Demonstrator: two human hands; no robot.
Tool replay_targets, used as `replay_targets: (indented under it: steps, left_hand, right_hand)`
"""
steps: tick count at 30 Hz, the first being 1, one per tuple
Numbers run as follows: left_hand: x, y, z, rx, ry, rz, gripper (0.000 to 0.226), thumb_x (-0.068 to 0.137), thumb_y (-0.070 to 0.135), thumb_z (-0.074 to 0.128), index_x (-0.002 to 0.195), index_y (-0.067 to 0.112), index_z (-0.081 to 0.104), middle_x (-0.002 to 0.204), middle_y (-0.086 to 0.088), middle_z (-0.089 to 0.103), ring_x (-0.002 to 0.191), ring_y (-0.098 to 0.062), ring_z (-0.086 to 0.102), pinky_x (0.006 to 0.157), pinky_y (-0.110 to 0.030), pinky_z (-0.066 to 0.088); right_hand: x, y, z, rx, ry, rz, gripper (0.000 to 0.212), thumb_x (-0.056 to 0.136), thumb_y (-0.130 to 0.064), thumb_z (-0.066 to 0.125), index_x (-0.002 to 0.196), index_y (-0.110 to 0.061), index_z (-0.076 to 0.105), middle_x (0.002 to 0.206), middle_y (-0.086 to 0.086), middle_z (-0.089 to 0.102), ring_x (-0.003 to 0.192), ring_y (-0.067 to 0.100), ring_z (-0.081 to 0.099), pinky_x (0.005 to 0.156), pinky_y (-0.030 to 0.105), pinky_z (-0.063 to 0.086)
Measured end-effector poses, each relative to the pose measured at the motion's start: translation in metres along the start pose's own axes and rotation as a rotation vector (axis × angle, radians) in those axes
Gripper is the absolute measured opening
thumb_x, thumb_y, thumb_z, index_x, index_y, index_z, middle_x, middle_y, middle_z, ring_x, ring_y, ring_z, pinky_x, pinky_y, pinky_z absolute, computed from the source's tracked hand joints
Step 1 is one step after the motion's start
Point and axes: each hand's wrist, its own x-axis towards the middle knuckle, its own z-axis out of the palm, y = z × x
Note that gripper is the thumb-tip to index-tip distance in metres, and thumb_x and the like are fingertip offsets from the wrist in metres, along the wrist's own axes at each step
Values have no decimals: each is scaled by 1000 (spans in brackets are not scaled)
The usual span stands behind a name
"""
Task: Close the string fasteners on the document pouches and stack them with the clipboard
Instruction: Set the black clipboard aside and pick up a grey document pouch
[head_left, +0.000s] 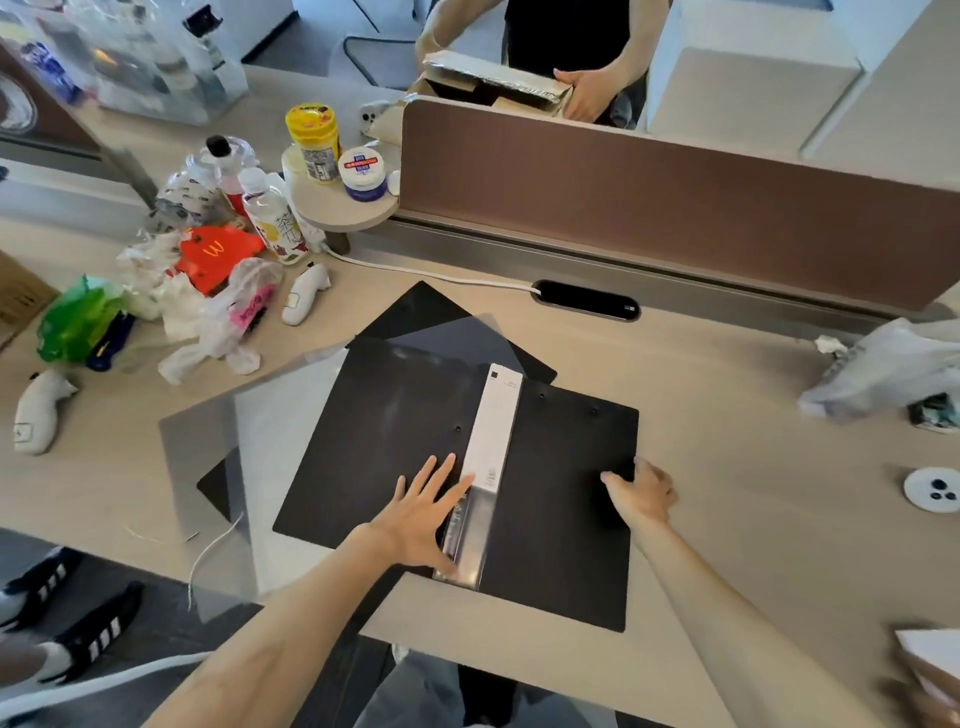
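Observation:
A black clipboard folder (566, 499) lies open on the beige desk (753, 519), with a white label strip and metal clip (491, 441) along its spine. My left hand (421, 512) rests flat, fingers spread, on the left panel beside the clip. My right hand (641, 493) grips the right panel's outer edge. Under the folder lie dark document pouches (452, 322) jutting out at the back and a translucent grey pouch (202, 457) at the left. A thin white string (213, 551) trails off the desk's front edge.
Bottles, a red fast-food bag and plastic bags (208, 270) crowd the left. Two white controllers (39, 410) lie there too. A brown divider (675, 208) bounds the back; another person's hands hold a box behind it. A plastic bag (883, 369) sits at right.

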Motion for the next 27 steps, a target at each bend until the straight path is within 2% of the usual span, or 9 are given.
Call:
replay_targets:
  steps: [5,8,12,14,16,19,23,25,27]
  left_hand:
    - [9,18,12,293,-46,114,127,63,68,69,144,38,-24,156,-3,-29,142,-37,-26,109,-71,0]
    - [9,26,9,254,8,120,121,69,66,64,140,40,-30,156,0,-30,142,-35,-25,110,-71,4]
    - [-1,31,-17,46,61,140,109,75,59,61,145,41,-20,158,10,-21,146,-25,-18,115,-60,7]
    - [-4,34,-31,-104,131,105,105,75,57,62,146,43,-15,159,15,-18,148,-21,-11,117,-55,16]
    - [-6,38,-43,-197,216,69,100,76,57,60,147,44,-10,159,17,-14,149,-19,-3,117,-48,26]
    - [-11,45,-56,-230,287,55,92,81,54,57,149,41,-4,160,15,-8,149,-17,2,118,-43,26]
    - [-15,37,-65,-227,280,16,98,79,53,62,151,34,-2,161,10,-9,149,-18,2,117,-41,26]
    - [-17,35,-73,-142,220,32,107,74,62,64,151,33,-5,161,5,-15,149,-23,-6,120,-43,16]
    - [-22,42,-85,-265,152,38,114,66,75,63,149,40,-6,160,7,-15,148,-21,-11,120,-48,9]
  right_hand:
    - [0,22,-6,-337,-164,-194,77,85,-44,59,150,-25,24,160,2,8,145,27,9,115,40,23]
    - [2,30,-8,-389,-170,-242,79,84,-43,60,150,-27,21,161,0,5,145,27,8,116,39,23]
    - [12,37,-12,-10,-44,-218,60,84,-29,65,139,-14,45,149,8,36,139,27,30,115,38,29]
    - [12,37,-16,214,3,-110,49,81,-31,67,125,-11,55,132,10,53,121,27,51,103,38,44]
    - [15,39,-18,384,-44,21,46,80,-38,67,115,-10,59,117,9,62,104,27,60,90,36,50]
    - [24,40,-24,439,-207,142,44,81,-40,66,117,-14,60,116,6,64,105,29,61,95,44,50]
    - [27,24,-53,552,-226,-64,13,91,-15,58,100,-19,65,115,7,68,107,26,63,99,48,49]
    - [26,19,-69,596,-224,-114,21,90,-13,57,111,-16,62,123,7,65,114,25,59,103,47,45]
    - [25,16,-83,610,-227,-148,36,89,-18,60,124,-17,54,134,4,58,123,23,54,106,46,42]
